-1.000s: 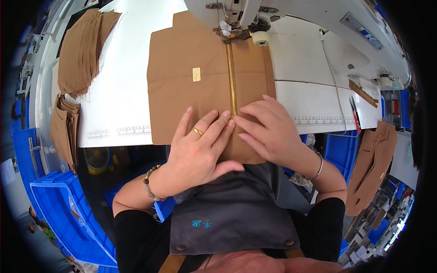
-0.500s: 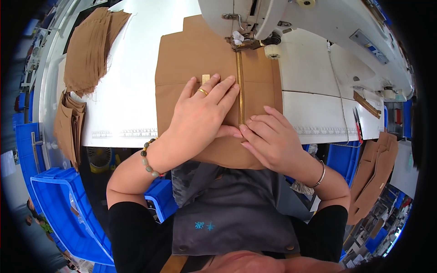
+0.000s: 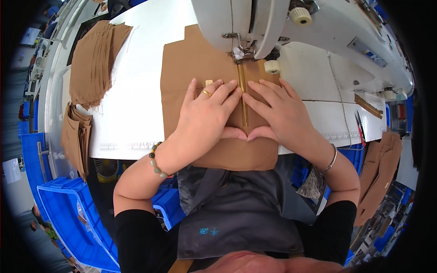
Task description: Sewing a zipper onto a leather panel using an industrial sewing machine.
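Resting on brown cloth over white table, with 2 thumbs almost tip to tip at near end of zip, with fingers of left hand and right hand slightly apart, with right hand farther up zip than 0.5 s ago, facing sewing machine.

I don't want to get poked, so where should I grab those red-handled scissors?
Probably the red handle, reached from the near side with the right hand: the scissors lie with their dark blades away from you and handle toward you.
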Demonstrator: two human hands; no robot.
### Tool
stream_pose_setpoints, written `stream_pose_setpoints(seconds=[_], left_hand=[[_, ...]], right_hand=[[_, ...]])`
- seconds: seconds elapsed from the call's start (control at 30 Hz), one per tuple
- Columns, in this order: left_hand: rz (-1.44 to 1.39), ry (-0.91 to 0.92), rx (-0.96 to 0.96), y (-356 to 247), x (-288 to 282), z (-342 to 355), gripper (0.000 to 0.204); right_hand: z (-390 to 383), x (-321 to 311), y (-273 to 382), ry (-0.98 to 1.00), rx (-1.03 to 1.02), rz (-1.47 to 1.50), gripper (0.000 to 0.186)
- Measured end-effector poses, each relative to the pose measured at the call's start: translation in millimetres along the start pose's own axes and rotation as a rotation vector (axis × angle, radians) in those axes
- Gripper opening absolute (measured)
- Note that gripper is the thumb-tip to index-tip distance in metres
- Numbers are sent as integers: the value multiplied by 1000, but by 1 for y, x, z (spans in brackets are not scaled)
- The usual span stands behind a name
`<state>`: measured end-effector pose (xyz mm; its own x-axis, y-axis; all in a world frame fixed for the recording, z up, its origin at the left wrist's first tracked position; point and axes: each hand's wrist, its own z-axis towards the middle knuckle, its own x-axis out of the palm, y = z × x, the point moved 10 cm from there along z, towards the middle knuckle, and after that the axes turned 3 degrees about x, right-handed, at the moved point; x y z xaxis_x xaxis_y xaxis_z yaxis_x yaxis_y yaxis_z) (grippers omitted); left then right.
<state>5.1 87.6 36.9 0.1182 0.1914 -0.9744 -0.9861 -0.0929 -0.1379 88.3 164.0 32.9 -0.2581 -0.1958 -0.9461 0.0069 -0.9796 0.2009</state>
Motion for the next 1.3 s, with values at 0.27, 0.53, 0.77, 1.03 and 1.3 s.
stream_pose_setpoints(seconds=[0.27,0.53,0.77,1.03,1.3], left_hand=[[-1,-31,-11,20,0,23,88],[16,-55,10,32,2,35,86],[-183,-100,-61,25,6,9,69],[-269,-196,-80,18,9,-12,55],[-134,-129,15,3,8,-6,62]], right_hand=[[21,4,-21,22,16,-17,81],[35,0,-27,-109,-20,-25,75],[25,2,-25,-70,-39,82,62],[19,-4,-17,-100,-62,109,55],[18,-4,-14,-92,-64,72,53]])
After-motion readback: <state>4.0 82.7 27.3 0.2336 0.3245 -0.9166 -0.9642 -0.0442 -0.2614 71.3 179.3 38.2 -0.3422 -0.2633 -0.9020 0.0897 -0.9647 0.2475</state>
